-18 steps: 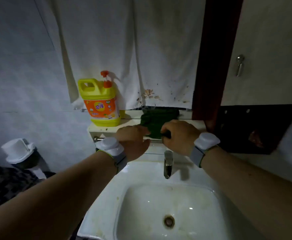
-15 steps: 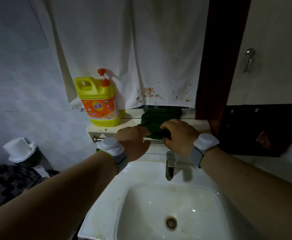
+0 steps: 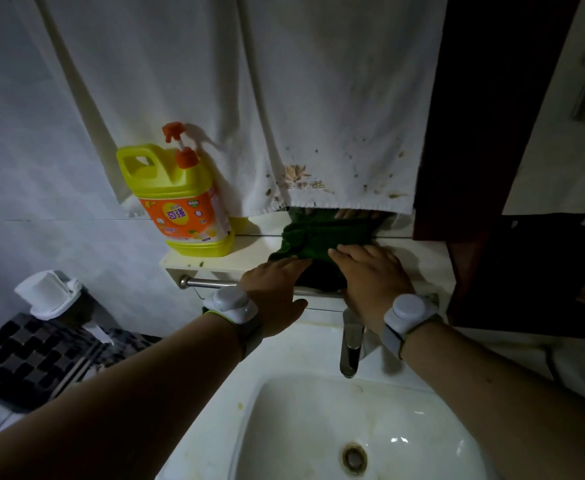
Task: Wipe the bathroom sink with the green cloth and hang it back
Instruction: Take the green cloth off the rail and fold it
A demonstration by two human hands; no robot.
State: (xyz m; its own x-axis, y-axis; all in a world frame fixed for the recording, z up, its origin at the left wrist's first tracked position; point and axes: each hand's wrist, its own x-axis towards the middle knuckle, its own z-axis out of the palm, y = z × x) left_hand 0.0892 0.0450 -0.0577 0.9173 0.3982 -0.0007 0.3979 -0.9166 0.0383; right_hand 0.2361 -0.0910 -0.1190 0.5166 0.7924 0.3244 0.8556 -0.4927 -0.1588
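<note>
Where the shelf runs across the middle of the frame, the green cloth lies bunched on its right part, with a dark fold hanging over the front edge down toward the metal rail beneath. Both hands are on it. The left hand reaches in from the lower left, fingers stretched nearly flat, their tips touching the cloth's lower left edge; it grips nothing that can be seen. The right hand comes in from the lower right and rests palm down, fingers extended and slightly spread across the cloth's right side, pressing rather than closing around it. Each wrist carries a pale round device on a grey band.

Left of the cloth, well apart from it on the same shelf, stands a yellow detergent bottle with an orange label and an orange pump top. Behind both hangs a white towel, stained near its lower hem, which ends just above the cloth. A dark wooden frame rises at the upper right. Below the hands, a chrome tap points down into the white sink, whose drain sits near the bottom edge. At the left, a white toilet-paper holder sits above a black-and-white checkered surface.
</note>
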